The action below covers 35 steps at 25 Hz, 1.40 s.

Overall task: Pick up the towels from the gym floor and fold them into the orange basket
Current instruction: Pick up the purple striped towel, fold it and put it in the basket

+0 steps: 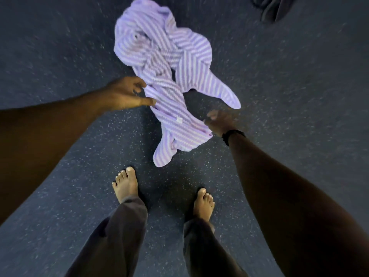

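1. Lying crumpled on the dark speckled rubber gym floor, 1 lilac-and-white striped terry towel sits in the upper middle of the head view, twisted into loose folds, with a long tail running down toward the person's feet.
2. Small white tag shows on the towel's lower strip, between the 2 hands.
3. Left hand: reaches in from the left with fingers loosely spread. The thumb tip touches the towel's left edge, and the curled forefinger is at the same edge. No closed grip on the cloth is visible.
4. Right hand: motion-blurred, at the towel's lower right edge, with fingers curled toward the cloth. Cannot tell whether it pinches the fabric or only touches it.
5. Thin black band circles the right wrist.
6. Both hands sit apart, 1 on each side of the towel's lower strip.
7. 2 bare feet stand on the floor just below the towel's tail, with dark grey trouser legs above them.
8. Dark crumpled cloth lies at the top right edge, well apart from the striped towel and partly cut off by the frame. Cannot identify it.
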### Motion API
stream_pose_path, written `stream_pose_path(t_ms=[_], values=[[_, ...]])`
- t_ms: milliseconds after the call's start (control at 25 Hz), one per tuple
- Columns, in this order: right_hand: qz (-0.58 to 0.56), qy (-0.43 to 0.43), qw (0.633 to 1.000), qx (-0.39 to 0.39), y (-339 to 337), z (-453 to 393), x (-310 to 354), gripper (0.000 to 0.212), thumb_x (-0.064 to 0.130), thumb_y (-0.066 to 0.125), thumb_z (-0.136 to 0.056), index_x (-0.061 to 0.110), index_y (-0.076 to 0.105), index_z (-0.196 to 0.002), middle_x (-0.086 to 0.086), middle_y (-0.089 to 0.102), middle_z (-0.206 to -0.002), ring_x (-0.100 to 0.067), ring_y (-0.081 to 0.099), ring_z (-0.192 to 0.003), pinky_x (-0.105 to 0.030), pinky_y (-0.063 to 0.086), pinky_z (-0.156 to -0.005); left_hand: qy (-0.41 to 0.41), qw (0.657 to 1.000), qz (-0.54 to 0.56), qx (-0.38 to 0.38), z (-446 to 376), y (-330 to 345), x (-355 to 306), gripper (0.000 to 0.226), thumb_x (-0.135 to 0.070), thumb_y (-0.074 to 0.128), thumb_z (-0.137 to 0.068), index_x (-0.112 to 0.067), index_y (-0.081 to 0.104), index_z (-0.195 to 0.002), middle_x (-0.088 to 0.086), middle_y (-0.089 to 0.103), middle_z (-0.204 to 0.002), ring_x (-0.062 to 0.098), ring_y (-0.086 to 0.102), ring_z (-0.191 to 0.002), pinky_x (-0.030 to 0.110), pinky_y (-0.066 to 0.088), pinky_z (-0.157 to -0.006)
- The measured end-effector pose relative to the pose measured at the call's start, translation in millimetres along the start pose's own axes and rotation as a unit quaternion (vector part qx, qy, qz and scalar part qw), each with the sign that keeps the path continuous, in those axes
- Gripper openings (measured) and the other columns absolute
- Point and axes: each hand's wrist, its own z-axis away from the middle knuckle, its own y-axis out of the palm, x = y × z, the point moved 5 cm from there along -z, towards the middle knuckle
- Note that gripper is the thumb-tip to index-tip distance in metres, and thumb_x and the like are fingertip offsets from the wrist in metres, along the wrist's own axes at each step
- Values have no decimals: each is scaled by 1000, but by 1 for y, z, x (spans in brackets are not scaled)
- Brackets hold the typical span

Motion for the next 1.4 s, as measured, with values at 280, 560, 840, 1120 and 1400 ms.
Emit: stream_pose_path(t_ms=[280,560,840,1120,1400], values=[[186,-87,976,69,99,-29,-20,44,37,65,-85,13,56,-121,-13,60,-122,-35,53,-116,-41,44,-96,-16,1000,-1,5,-32,29,48,67,-45,77,-73,-20,51,-130,5,55,-125,16,51,-103,28,40,-86],[65,-207,976,17,-13,61,75,56,52,38,-86,8,56,-115,-20,62,-102,-38,60,-97,-42,44,-81,26,999,39,-21,52,-46,-23,58,-34,75,-79,-20,50,-129,-3,52,-117,13,48,-104,21,35,-85],[-39,-295,953,-51,-247,217,294,11,22,62,-92,15,55,-87,-2,55,-75,-17,51,-70,-23,33,-61,82,985,58,-139,226,-239,-153,71,-45,81,-69,-15,53,-127,8,59,-123,21,56,-113,33,42,-103],[-1,-413,909,-60,-422,428,501,22,17,79,-76,23,63,-62,17,50,-41,2,44,-43,-17,36,-51,138,939,43,-312,443,-442,-232,68,-57,74,-70,-24,54,-126,-1,61,-122,19,55,-118,38,42,-105],[59,-575,810,-93,-469,633,650,11,9,76,-77,18,73,-73,0,71,-78,-5,61,-72,-24,49,-73,113,875,59,-467,664,-540,-207,71,-60,72,-70,-26,52,-129,-2,58,-126,17,55,-117,35,43,-103]])
